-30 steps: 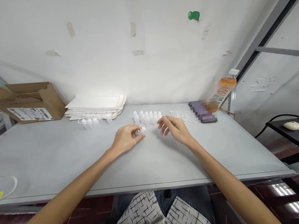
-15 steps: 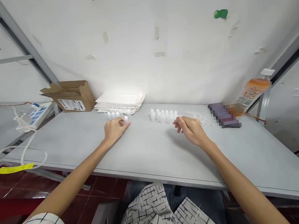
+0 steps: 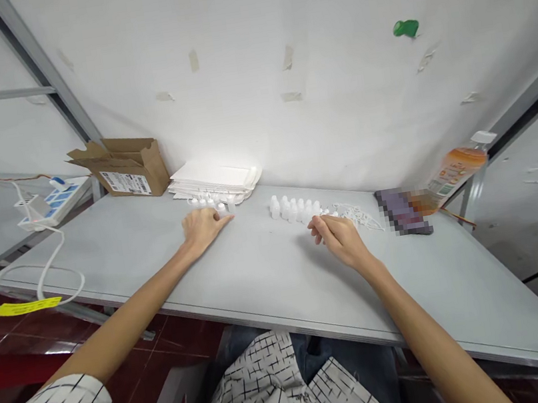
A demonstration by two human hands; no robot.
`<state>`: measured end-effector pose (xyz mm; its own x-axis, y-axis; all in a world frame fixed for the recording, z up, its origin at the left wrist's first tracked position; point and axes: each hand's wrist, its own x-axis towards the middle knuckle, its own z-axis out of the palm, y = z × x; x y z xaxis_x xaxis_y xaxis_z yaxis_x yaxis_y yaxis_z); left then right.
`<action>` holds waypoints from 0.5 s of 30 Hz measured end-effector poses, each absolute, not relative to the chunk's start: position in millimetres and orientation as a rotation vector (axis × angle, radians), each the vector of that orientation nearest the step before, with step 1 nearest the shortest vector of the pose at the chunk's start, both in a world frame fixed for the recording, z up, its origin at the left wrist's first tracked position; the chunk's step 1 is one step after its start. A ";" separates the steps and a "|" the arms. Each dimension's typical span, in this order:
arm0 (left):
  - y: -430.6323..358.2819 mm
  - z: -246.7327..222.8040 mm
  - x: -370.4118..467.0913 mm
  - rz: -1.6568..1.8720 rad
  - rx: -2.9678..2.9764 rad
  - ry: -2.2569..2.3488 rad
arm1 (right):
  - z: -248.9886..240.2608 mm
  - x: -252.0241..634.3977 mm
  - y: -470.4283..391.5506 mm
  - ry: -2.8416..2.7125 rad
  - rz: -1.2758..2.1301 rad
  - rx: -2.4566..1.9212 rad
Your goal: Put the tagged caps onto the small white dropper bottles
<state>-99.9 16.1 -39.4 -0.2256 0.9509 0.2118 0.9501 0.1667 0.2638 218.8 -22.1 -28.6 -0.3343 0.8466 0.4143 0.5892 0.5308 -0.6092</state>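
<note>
On the left, several small white plastic bottles [image 3: 209, 202] stand grouped before the paper stack. My left hand [image 3: 201, 230] rests at their near edge, its thumb and fingers closed around a small white bottle [image 3: 221, 208] whose top shows above them. Toward the right, a row of several more small white bottles [image 3: 295, 208] stands upright on the table. My right hand [image 3: 338, 237] hovers just in front of the right end of this row. Its fingers are curled with the thumb pressed on them; what they pinch, if anything, is hidden.
Small white plastic pieces [image 3: 361, 216] lie behind my right hand. Farther right are a pixelated dark phone-like object [image 3: 402, 212] and a bottle of orange drink [image 3: 460, 166]. An open cardboard box [image 3: 127, 169] and white papers [image 3: 215, 179] sit back left, beyond a power strip [image 3: 59, 202].
The bottle at my left hand has moved slightly back, closer to the left group. My right hand has shifted a little left and down, its fingers still curled. The camera view has tilted slightly.
</note>
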 end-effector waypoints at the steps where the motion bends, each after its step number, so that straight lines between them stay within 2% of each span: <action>1: 15.7 -38.8 -98.7 0.526 1.950 2.404 | -29.4 217.3 -22.0 -2.065 0.448 -1.155; 12: -5.3 -35.4 -93.7 0.416 1.948 2.436 | -41.5 214.7 -17.4 -2.150 0.364 -1.168; 15: -19.5 -36.9 -81.7 0.426 2.108 2.330 | -44.4 213.8 -14.3 -2.151 0.330 -1.160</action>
